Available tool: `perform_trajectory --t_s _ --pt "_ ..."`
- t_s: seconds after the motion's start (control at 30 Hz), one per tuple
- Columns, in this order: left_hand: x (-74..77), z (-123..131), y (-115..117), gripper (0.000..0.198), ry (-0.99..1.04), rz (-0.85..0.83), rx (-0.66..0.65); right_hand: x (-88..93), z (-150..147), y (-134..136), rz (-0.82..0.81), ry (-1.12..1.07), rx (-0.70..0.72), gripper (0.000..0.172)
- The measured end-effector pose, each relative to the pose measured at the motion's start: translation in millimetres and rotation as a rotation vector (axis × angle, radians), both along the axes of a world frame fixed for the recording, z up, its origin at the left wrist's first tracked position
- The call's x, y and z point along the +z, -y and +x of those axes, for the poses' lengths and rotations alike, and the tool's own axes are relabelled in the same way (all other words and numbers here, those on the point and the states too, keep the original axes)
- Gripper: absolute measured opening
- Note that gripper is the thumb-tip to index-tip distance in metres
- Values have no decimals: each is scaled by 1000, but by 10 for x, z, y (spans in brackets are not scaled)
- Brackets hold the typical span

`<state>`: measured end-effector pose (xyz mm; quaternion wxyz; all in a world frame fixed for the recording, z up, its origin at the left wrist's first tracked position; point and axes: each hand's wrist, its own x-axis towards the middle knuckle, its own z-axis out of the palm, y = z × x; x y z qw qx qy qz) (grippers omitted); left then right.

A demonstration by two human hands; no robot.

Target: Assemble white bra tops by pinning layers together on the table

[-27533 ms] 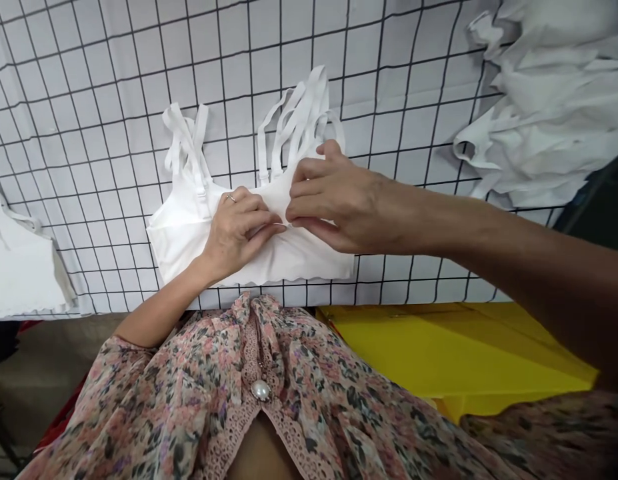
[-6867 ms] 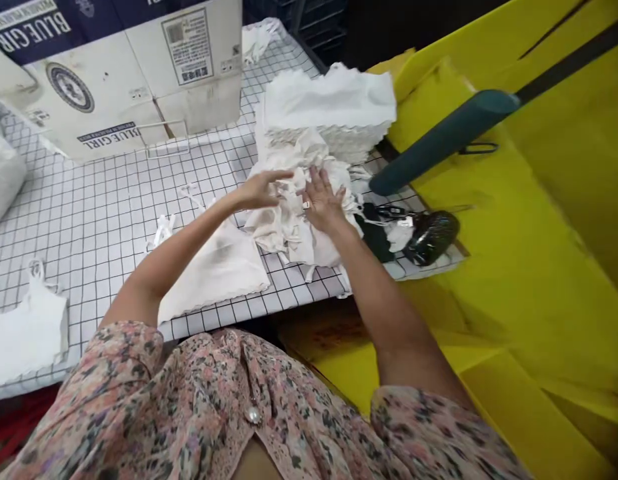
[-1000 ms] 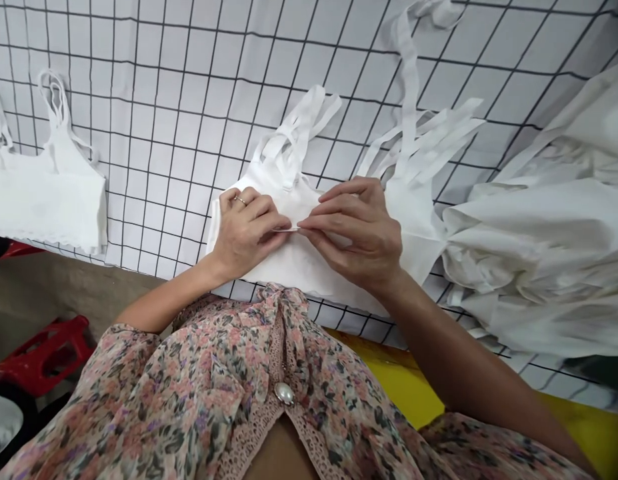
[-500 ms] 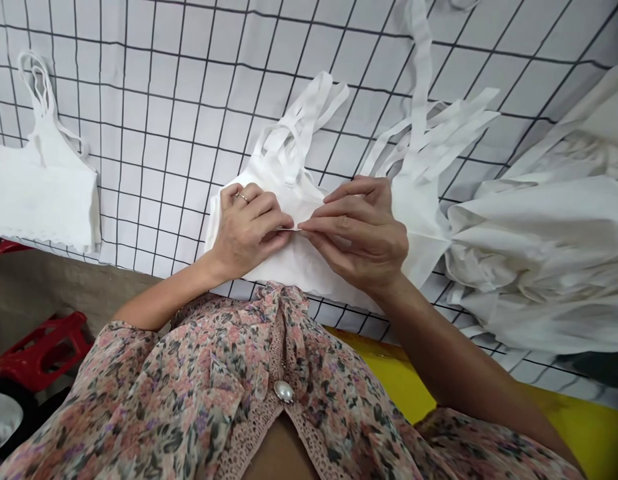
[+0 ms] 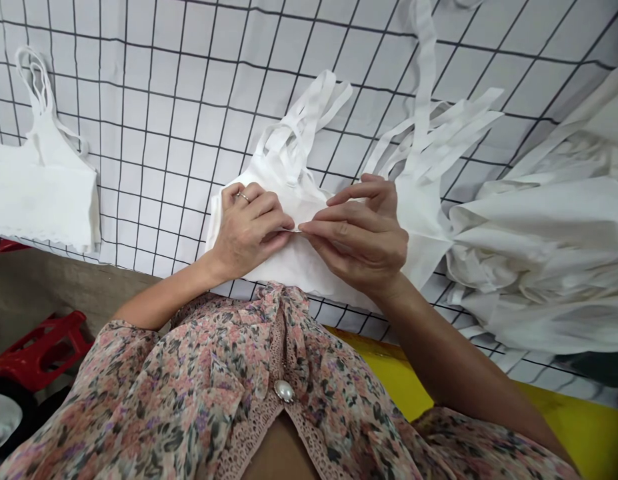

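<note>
Pinched between the thumb and index finger of my left hand (image 5: 253,230) is the edge of a white strappy top (image 5: 283,180), which looks like a camisole or bralette. My right hand (image 5: 361,233) closes its thumb and index fingertips on the same edge, just to the right, with its other fingers loosely bent. A thin white line of the edge shows between the two pinches. The top lies flat on other white pieces, its straps looped away from me. Another white strappy piece (image 5: 421,187) lies to the right, partly behind my right hand.
A checked cloth (image 5: 153,120) covers the table. Stacked white tops (image 5: 43,190) lie at the left, and a large heap of white garments (image 5: 543,253) at the right. Below are a red plastic object (image 5: 43,350) on the left and a yellow surface (image 5: 393,380) on the right.
Both hands keep their pinch on the white top's edge in nearly the same place. My right hand's upper fingers have shifted slightly.
</note>
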<state>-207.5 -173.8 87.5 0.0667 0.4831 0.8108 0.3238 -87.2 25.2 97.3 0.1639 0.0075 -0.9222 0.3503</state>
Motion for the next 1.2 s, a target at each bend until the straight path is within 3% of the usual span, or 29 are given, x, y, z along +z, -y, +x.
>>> perform_trajectory --t_s 0.1,0.23,0.33,0.47,0.67,0.87,1.0,1.2 --pt "8 -3 3 16 -12 -36 -13 -23 33 18 -20 -66 -6 13" --pt "16 -11 7 25 -69 -28 -16 -25 59 20 10 83 -12 14" --pt "28 -19 18 28 -63 -44 -29 -38 58 12 5 -41 -16 13" --pt "56 -32 32 19 -19 103 -34 -16 32 -17 114 -47 -9 16" --pt "44 -83 26 10 -118 283 -30 143 -132 -101 198 35 184 26" --pt "19 -116 41 17 37 -6 -33 209 -459 -330 68 149 410 27" --pt "111 -185 28 17 153 -78 -67 286 -684 -442 26 338 554 22" --pt "258 -244 27 17 264 -185 -109 357 -1024 -477 35 464 735 29"
